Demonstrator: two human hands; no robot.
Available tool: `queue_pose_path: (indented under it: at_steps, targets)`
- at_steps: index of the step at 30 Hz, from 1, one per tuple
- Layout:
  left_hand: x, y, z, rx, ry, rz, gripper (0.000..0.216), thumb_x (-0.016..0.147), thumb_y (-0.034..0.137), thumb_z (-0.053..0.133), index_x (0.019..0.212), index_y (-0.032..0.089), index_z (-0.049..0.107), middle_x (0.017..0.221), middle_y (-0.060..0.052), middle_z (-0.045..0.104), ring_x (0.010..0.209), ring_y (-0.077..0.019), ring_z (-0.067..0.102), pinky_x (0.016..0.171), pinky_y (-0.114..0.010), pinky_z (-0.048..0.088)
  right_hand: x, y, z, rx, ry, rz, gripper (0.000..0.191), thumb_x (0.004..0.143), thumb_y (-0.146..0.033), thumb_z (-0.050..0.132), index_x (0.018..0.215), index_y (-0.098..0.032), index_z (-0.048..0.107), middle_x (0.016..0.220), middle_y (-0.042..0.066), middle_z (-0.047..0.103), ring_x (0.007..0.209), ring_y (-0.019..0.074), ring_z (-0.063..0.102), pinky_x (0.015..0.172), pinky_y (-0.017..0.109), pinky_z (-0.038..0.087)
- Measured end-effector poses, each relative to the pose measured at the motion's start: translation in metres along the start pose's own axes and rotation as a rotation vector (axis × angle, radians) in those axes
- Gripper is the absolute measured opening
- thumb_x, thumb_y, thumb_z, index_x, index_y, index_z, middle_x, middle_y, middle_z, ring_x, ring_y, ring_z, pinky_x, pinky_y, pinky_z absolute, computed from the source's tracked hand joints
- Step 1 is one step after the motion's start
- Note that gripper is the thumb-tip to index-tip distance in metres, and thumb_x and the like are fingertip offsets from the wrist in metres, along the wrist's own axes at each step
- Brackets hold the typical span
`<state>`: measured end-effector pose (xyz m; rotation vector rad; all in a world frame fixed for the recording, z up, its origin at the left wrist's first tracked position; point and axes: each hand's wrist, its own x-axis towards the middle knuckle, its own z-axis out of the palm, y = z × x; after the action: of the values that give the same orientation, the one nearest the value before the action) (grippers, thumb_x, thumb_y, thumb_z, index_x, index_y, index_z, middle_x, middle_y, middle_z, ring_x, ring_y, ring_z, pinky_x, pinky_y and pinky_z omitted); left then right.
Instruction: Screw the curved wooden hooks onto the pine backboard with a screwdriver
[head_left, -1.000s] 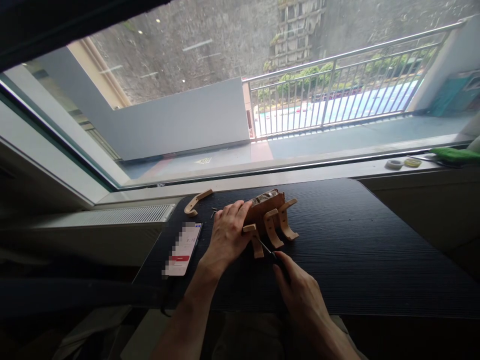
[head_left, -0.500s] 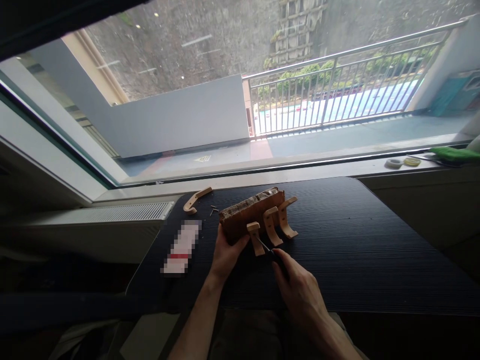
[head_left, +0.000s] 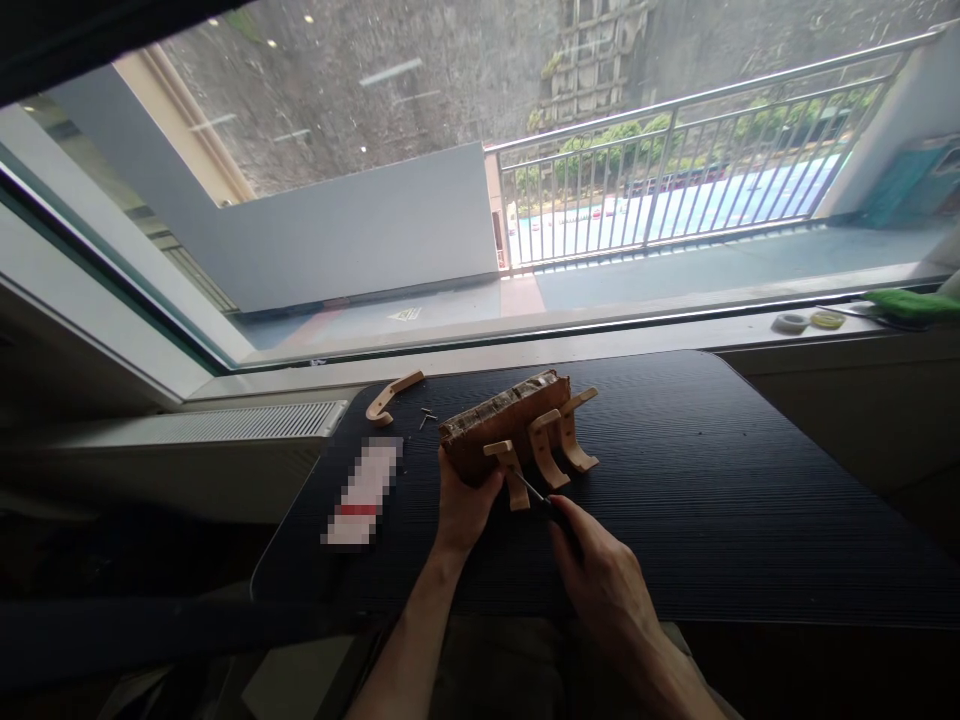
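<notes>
A brown board with a rough, bark-like top edge (head_left: 499,412) stands on the dark table, tilted. My left hand (head_left: 466,500) is closed round its lower left corner, the thumb beside the nearest hook. Three curved wooden hooks sit along the board's front: a left hook (head_left: 517,488), a middle hook (head_left: 550,455) and a right hook (head_left: 576,440). In my right hand (head_left: 600,550) is a screwdriver (head_left: 534,487) with a dark handle, its metal shaft reaching to the left hook. Whether the tip sits in a screw is too small to tell.
A loose wooden hook (head_left: 392,398) lies at the table's back left, with several small screws (head_left: 427,417) beside it. A blurred pale packet (head_left: 365,490) lies left of my hands. Tape rolls (head_left: 791,322) and a green item (head_left: 911,305) rest on the windowsill.
The left hook's top has turned a little to the left on the board. My right hand has shifted slightly right with the screwdriver, which still reaches the same hook.
</notes>
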<state>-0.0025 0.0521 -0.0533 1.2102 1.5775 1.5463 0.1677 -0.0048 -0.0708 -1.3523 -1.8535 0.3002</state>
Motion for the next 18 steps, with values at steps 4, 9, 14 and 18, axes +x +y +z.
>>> queue_pose_path:
  at_steps: [4,9,14,18]
  targets:
    - [-0.0011,0.0029,0.0002,0.056,0.014,0.027,0.066,0.063,0.023,0.074,0.120,0.021,0.038,0.106,-0.005,0.061,0.096,-0.0186,0.061,0.087,-0.034,0.048,-0.0013,0.0015,-0.0003,-0.025,-0.025,0.007,0.031,0.090,-0.025,0.042,0.118,-0.016,0.054,0.108,0.006,0.066,0.091,0.0183,0.065,0.074,0.028,0.053]
    - [-0.0009,0.0005,-0.0007,0.078,0.003,0.056,0.060,0.068,0.020,0.068,0.120,0.020,0.038,0.108,-0.006,0.059,0.098,-0.0191,0.059,0.089,-0.035,0.047,0.0012,0.0008,-0.0010,-0.070,-0.039,0.036,0.031,0.090,-0.026,0.041,0.116,-0.016,0.055,0.105,0.006,0.067,0.084,0.0187,0.066,0.071,0.028,0.054]
    - [-0.0002,-0.0005,-0.0019,0.075,0.000,0.061,0.059,0.068,0.021,0.068,0.119,0.018,0.038,0.106,-0.006,0.059,0.096,-0.0198,0.060,0.087,-0.036,0.048,0.0068,-0.0025,-0.0024,-0.096,-0.018,0.048,0.031,0.091,-0.026,0.039,0.115,-0.016,0.057,0.103,0.007,0.068,0.081,0.0192,0.067,0.071,0.029,0.054]
    - [-0.0006,0.0019,-0.0002,0.062,-0.023,0.051,0.066,0.067,0.021,0.069,0.123,0.017,0.035,0.109,-0.008,0.060,0.098,-0.0202,0.060,0.088,-0.035,0.048,0.0074,-0.0027,-0.0028,-0.086,-0.029,0.045,0.031,0.091,-0.026,0.039,0.115,-0.016,0.056,0.103,0.006,0.067,0.081,0.0192,0.067,0.070,0.029,0.054]
